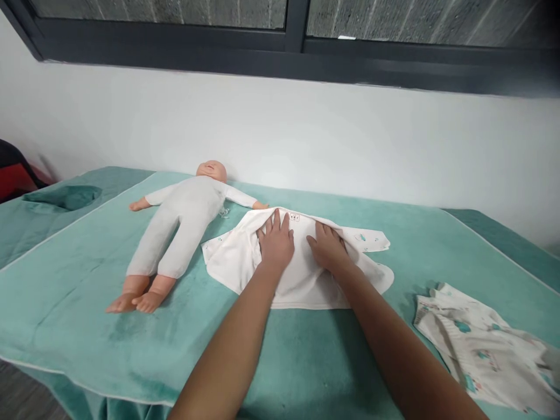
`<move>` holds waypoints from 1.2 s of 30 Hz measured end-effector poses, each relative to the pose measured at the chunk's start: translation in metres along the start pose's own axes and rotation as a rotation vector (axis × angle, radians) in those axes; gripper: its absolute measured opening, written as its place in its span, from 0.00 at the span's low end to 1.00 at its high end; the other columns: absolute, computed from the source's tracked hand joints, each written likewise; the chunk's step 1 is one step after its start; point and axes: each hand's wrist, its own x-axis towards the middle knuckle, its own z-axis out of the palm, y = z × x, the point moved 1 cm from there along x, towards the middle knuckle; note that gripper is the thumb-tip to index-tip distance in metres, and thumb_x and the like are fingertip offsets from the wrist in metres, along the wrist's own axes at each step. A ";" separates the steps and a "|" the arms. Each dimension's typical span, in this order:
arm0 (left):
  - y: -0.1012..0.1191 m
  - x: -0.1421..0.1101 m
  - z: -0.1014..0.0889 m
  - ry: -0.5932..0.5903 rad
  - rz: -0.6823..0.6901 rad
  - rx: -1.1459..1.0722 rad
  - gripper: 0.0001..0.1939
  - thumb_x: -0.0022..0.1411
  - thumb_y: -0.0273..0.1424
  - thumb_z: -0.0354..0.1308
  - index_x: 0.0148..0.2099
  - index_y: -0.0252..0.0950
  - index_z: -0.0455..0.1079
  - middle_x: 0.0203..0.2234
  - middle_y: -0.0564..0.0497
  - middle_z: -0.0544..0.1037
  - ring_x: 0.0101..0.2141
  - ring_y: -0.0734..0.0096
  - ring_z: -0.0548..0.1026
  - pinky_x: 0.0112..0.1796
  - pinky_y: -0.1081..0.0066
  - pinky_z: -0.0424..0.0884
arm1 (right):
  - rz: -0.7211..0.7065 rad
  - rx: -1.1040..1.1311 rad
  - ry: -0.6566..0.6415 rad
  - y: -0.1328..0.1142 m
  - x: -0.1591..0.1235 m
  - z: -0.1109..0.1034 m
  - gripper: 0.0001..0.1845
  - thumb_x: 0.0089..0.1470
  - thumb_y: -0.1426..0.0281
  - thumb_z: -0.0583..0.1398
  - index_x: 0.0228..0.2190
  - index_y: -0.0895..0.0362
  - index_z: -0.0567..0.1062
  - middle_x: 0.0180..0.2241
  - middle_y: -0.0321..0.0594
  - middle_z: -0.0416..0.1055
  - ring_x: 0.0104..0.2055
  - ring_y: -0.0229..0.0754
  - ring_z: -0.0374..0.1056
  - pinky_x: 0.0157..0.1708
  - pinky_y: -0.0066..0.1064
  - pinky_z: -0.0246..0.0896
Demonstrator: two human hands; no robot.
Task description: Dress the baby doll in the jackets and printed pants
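A white baby shirt (301, 289) lies spread open on the green cover, its plain inner side up and a small label near the neckline. My left hand (277, 242) rests flat on the shirt's left part, fingers spread toward the collar. On the right part lies my right hand (329, 248), fingers stretched out, some tips tucked under the edge of the front panel. One printed sleeve reaches out to the right. Left of the shirt, a baby doll (188, 204) with a white cloth body lies on its back, one hand close to the shirt's upper edge.
Crumpled printed baby pants (485, 350) lie at the right. A green velvety cover (87, 315) drapes over the table's front edge. Behind stand a white wall (280, 134) and a dark window frame (184, 49). Something red and black (17, 175) shows at far left.
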 end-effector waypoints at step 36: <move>0.003 -0.014 0.008 -0.142 0.092 -0.071 0.25 0.71 0.38 0.38 0.63 0.33 0.61 0.64 0.38 0.60 0.65 0.53 0.55 0.63 0.49 0.48 | -0.616 0.007 0.028 0.050 -0.143 -0.048 0.09 0.62 0.67 0.56 0.43 0.50 0.73 0.46 0.42 0.73 0.48 0.48 0.68 0.47 0.44 0.64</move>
